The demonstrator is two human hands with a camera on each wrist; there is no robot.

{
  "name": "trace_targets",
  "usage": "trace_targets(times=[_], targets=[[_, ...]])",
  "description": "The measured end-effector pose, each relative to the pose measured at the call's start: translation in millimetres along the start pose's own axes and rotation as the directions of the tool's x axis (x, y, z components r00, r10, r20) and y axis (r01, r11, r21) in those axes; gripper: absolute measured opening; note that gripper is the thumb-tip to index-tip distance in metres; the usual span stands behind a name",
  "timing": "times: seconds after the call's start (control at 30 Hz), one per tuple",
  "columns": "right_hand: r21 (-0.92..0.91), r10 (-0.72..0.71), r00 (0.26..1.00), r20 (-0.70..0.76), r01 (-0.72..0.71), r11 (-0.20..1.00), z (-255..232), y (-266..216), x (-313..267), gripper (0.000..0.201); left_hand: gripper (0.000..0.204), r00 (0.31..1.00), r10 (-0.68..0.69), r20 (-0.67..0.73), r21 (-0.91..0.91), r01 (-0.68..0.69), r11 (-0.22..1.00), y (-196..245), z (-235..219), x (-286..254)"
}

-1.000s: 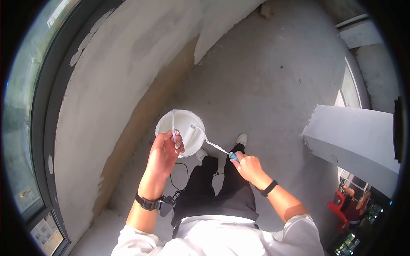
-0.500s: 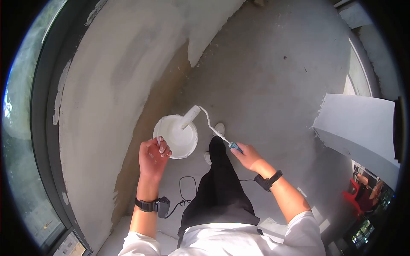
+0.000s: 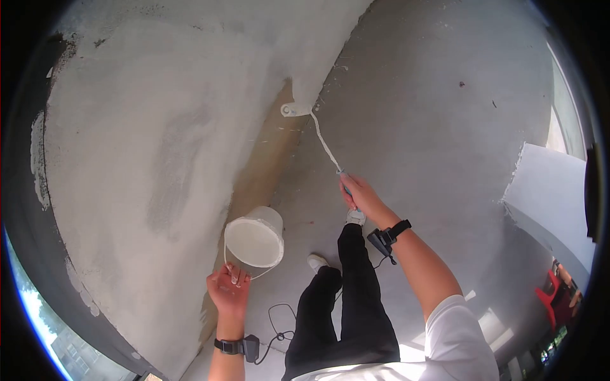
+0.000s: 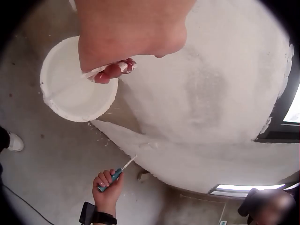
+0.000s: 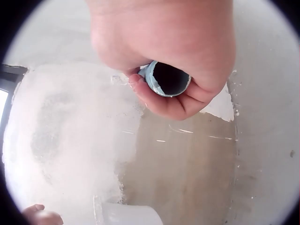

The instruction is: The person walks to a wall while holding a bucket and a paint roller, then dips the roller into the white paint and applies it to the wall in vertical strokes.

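Note:
My left hand (image 3: 229, 292) holds the thin handle of a white bucket (image 3: 267, 219), its fingers curled and smeared with white. The bucket hangs tilted beside the wall; its pale inside shows in the left wrist view, with the left hand (image 4: 133, 28) over its rim. My right hand (image 3: 363, 195) grips the blue handle of a paint roller, whose hollow handle end (image 5: 151, 79) shows in the right wrist view. At the end of its white-coated rod, the white roller head (image 3: 294, 110) overlaps the brown strip (image 3: 265, 155) low on the wall.
A pale, patchily coated wall (image 3: 146, 127) rises on the left. Grey floor (image 3: 406, 120) spreads to the right, with a white block-like structure (image 3: 553, 184) and a red chair (image 3: 551, 298). A black cable (image 3: 279, 320) hangs near the legs. Another person (image 4: 269, 206) appears in the left wrist view.
The roller has come up out of the bucket and moved forward to the wall's brown strip. The bucket has swung into a tilt beneath the left hand's grip. The view has shifted toward the wall.

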State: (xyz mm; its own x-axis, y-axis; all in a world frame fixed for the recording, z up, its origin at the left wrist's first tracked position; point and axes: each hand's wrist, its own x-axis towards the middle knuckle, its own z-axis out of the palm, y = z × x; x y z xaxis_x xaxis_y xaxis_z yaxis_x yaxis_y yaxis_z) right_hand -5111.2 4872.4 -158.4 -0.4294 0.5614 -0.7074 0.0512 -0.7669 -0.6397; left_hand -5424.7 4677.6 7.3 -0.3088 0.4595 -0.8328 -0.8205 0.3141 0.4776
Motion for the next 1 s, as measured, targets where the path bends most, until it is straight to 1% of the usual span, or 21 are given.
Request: trace_targets(times=[0.07,0.1,0.2,0.3,0.33,0.43,0.5,0.6,0.63,0.7,0.8,0.83,0.9,0.97,1.0], targets=[[0.041,-0.040,0.999,0.008,0.040,0.998,7.1,2.1,40.4,0.046,0.031,0.998,0.009,-0.062,-0.059,-0.013,0.998,0.0,-6.3,2.5],[0.068,-0.056,0.998,0.016,0.055,0.996,0.8,3.6,51.4,0.047,0.030,0.995,0.018,-0.101,-0.084,-0.026,0.996,-9.1,-0.9,-5.1],[0.097,-0.064,0.998,-0.005,0.064,0.993,26.6,11.7,91.8,0.050,0.031,0.985,-0.008,-0.171,-0.077,-0.005,0.997,-4.4,-26.4,2.8],[0.123,-0.043,0.999,0.028,0.039,0.992,50.3,32.7,114.7,0.052,0.032,0.979,-0.031,-0.202,-0.099,0.011,0.995,-0.6,-52.0,10.5],[0.091,-0.032,0.999,0.026,0.029,0.995,42.9,43.8,110.4,0.053,0.032,0.973,-0.034,-0.229,-0.097,0.012,0.995,-12.5,-48.8,3.6],[-0.047,-0.006,1.000,-0.011,0.005,0.999,70.3,79.9,104.3,0.055,0.033,0.964,-0.064,-0.258,-0.104,0.038,0.994,-10.5,-75.4,12.4],[-0.167,0.029,0.999,-0.034,-0.034,0.985,95.8,104.2,85.7,0.056,0.033,0.962,-0.086,-0.259,-0.116,0.057,0.992,-9.9,-95.4,15.4],[-0.252,-0.004,1.000,0.005,0.005,0.968,130.5,170.8,70.0,0.057,0.032,0.966,-0.138,-0.220,-0.145,0.107,0.984,-8.9,-122.4,19.0],[-0.233,-0.024,1.000,0.004,0.025,0.972,147.0,191.2,64.6,0.057,0.032,0.969,-0.138,-0.207,-0.135,0.111,0.985,-6.9,-135.3,22.0],[-0.197,-0.057,0.998,0.003,0.056,0.979,164.8,214.8,56.5,0.057,0.032,0.972,-0.141,-0.189,-0.119,0.120,0.986,-11.0,-141.8,24.9],[-0.163,-0.076,0.996,-0.039,0.069,0.984,169.8,219.5,66.7,0.056,0.032,0.973,-0.148,-0.175,-0.111,0.130,0.985,-9.3,-151.9,26.9],[-0.143,-0.061,0.997,-0.046,0.054,0.988,167.5,215.0,71.5,0.057,0.032,0.974,-0.150,-0.171,-0.106,0.133,0.985,-9.0,-155.0,27.4],[-0.106,-0.033,0.998,-0.059,0.027,0.994,158.7,188.0,82.3,0.057,0.032,0.975,-0.154,-0.160,-0.099,0.139,0.985,-8.7,-160.3,30.4],[-0.048,-0.084,0.988,-0.132,0.078,0.996,150.1,146.9,90.7,0.059,0.032,0.974,-0.163,-0.154,-0.080,0.152,0.985,-9.3,-166.1,31.2],[-0.027,-0.073,0.987,-0.146,0.070,0.997,140.7,128.8,99.7,0.059,0.032,0.974,-0.166,-0.155,-0.069,0.157,0.985,-8.9,-167.5,30.6]])
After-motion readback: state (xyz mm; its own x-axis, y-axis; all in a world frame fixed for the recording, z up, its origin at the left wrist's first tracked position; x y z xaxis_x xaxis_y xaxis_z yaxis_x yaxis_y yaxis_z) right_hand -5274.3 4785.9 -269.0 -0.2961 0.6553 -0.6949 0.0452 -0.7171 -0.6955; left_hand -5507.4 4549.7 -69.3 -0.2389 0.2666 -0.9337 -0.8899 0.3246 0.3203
